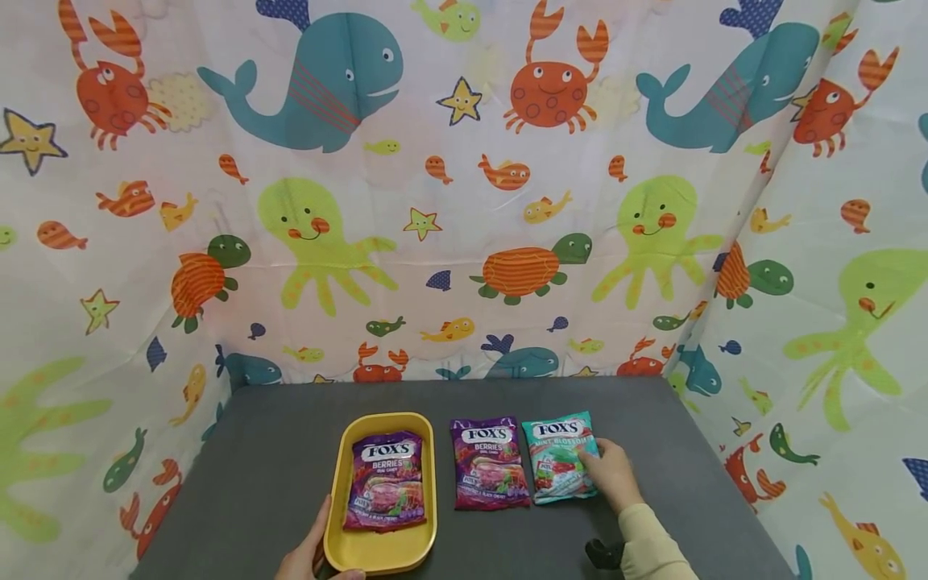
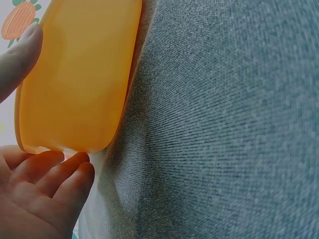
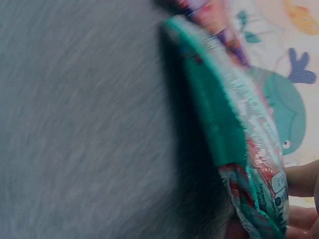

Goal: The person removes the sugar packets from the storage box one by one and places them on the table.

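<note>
A yellow tray [image 1: 380, 556] with raised sides stands at the middle left of the grey table, holding a purple Fox's Berries candy bag [image 1: 387, 483]. My left hand [image 1: 312, 548] grips its near left corner; in the left wrist view the thumb lies along one side and the fingers [image 2: 75, 172] reach under the end. To the right lies another purple candy bag [image 1: 490, 463]. Beside it is a teal Fox's Mint Blossom candy bag [image 1: 558, 475], whose right edge my right hand [image 1: 612, 475] pinches. The right wrist view shows this bag tilted, one edge raised off the table.
The grey table [image 1: 290, 451] ends at a curtain [image 1: 449, 338] printed with sea animals, which also runs along the left and right sides. A black strap [image 1: 603, 554] sits at my right wrist.
</note>
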The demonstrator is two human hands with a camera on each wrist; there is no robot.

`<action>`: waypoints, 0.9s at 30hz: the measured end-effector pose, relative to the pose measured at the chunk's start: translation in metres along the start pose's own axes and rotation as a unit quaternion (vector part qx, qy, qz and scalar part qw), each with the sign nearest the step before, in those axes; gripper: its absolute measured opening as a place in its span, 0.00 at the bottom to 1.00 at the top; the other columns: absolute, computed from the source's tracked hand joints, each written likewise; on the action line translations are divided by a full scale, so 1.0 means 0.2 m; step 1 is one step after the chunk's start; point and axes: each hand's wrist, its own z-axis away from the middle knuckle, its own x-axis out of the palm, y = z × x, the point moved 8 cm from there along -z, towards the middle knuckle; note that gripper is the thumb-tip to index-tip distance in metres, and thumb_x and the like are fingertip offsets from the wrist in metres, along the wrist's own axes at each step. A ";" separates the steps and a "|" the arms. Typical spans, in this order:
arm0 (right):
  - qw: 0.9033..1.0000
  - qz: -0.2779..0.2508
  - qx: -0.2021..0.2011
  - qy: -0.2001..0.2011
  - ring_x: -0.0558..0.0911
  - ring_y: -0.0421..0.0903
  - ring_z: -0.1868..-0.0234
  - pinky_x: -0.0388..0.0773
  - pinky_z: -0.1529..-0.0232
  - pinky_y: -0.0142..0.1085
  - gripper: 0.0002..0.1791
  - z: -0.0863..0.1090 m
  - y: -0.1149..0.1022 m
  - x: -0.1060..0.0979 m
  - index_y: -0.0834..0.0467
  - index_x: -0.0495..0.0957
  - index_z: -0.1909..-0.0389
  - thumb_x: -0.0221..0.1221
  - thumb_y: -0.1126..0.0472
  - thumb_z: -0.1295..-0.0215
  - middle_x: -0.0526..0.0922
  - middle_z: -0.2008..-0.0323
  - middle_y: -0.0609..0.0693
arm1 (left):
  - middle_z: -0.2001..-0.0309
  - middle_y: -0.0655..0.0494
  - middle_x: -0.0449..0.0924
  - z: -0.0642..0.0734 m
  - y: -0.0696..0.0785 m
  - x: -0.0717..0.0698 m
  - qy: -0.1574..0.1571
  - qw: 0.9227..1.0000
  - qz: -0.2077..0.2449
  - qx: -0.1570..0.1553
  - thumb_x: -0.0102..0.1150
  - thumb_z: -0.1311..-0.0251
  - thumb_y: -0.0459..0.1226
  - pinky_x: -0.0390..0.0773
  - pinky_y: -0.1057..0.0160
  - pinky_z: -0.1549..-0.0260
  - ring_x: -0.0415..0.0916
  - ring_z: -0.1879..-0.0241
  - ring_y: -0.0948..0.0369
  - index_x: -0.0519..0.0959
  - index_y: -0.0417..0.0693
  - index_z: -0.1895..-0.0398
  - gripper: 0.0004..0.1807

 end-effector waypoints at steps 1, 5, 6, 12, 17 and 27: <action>1.000 0.027 -0.007 0.010 0.83 0.60 0.54 0.82 0.53 0.54 0.29 0.00 0.00 -0.01 0.74 0.69 0.35 0.58 0.57 0.27 0.81 0.49 0.71 | 0.28 0.28 0.61 0.00 0.00 0.00 0.000 1.000 -0.001 0.000 0.76 0.51 0.57 0.83 0.47 0.45 0.76 0.39 0.41 0.34 0.38 0.19 0.72; 0.994 0.099 -0.025 0.032 0.79 0.69 0.46 0.78 0.47 0.63 0.30 0.00 -0.01 -0.01 0.76 0.70 0.36 0.59 0.56 0.29 0.78 0.44 0.75 | 0.28 0.28 0.61 0.00 0.00 0.00 0.000 1.000 -0.009 -0.003 0.76 0.52 0.58 0.82 0.46 0.45 0.76 0.39 0.40 0.34 0.37 0.19 0.73; 0.993 0.112 -0.029 0.036 0.79 0.71 0.45 0.78 0.46 0.63 0.30 0.00 -0.01 -0.01 0.76 0.71 0.37 0.59 0.56 0.29 0.78 0.43 0.75 | 0.28 0.28 0.61 0.00 0.00 0.01 0.000 1.000 -0.011 -0.003 0.76 0.52 0.58 0.82 0.46 0.45 0.76 0.39 0.40 0.35 0.37 0.19 0.73; 0.984 0.162 -0.053 0.058 0.79 0.73 0.49 0.77 0.49 0.65 0.28 0.01 -0.03 -0.01 0.75 0.76 0.41 0.60 0.55 0.30 0.79 0.49 0.76 | 0.28 0.28 0.61 0.01 0.01 0.00 0.001 1.000 -0.011 -0.007 0.76 0.52 0.58 0.82 0.46 0.46 0.76 0.39 0.40 0.35 0.37 0.19 0.73; 0.981 0.166 -0.065 0.072 0.74 0.76 0.47 0.73 0.46 0.68 0.29 0.02 -0.08 -0.03 0.76 0.74 0.40 0.60 0.55 0.30 0.76 0.48 0.78 | 0.28 0.28 0.62 0.01 0.01 0.00 0.003 1.000 -0.018 -0.010 0.76 0.53 0.58 0.82 0.46 0.46 0.76 0.39 0.40 0.35 0.37 0.19 0.73; 0.992 0.070 -0.084 0.055 0.79 0.67 0.43 0.80 0.46 0.60 0.27 0.12 -0.33 -0.04 0.70 0.72 0.35 0.57 0.55 0.26 0.79 0.44 0.71 | 0.28 0.28 0.61 0.00 0.02 0.00 0.008 0.999 -0.029 -0.026 0.77 0.56 0.59 0.82 0.45 0.45 0.75 0.38 0.39 0.36 0.37 0.19 0.75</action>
